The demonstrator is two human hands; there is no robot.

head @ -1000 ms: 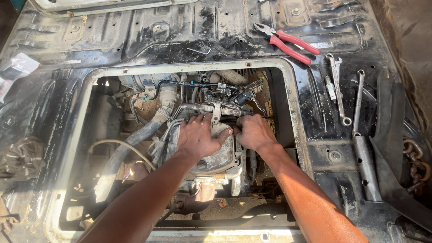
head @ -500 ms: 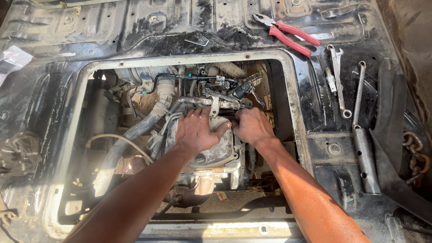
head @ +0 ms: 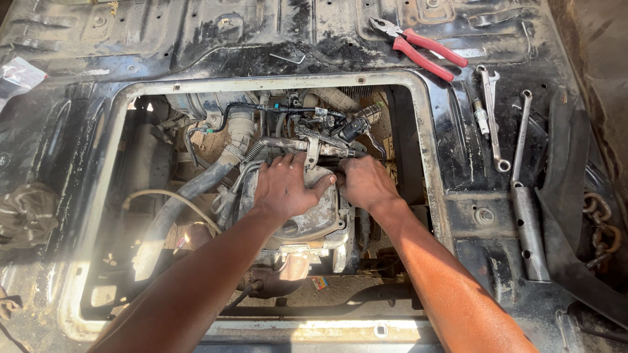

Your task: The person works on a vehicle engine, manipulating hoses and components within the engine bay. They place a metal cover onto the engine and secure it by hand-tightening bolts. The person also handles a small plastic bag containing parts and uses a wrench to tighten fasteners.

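Both my arms reach down through a rectangular opening [head: 418,85] in a dirty black vehicle floor, onto an engine. My left hand [head: 284,186] lies flat with fingers spread on the grey metal engine cover [head: 314,219]. My right hand [head: 366,183] is just to its right, fingers curled down at the cover's upper right edge, under a metal bracket and fuel rail [head: 320,140]. What the right fingers grip is hidden. Hoses and black cables [head: 229,153] run above and left of the hands.
On the floor panel to the right lie red-handled pliers [head: 418,46], a spark plug [head: 481,117], a spanner [head: 490,117], a second spanner [head: 521,137], a tube socket wrench [head: 530,229] and a chain [head: 598,222]. A rag [head: 26,212] sits at left.
The view has shifted slightly, so the opening sits lower in frame. Both hands stay on the engine cover in nearly the same place.
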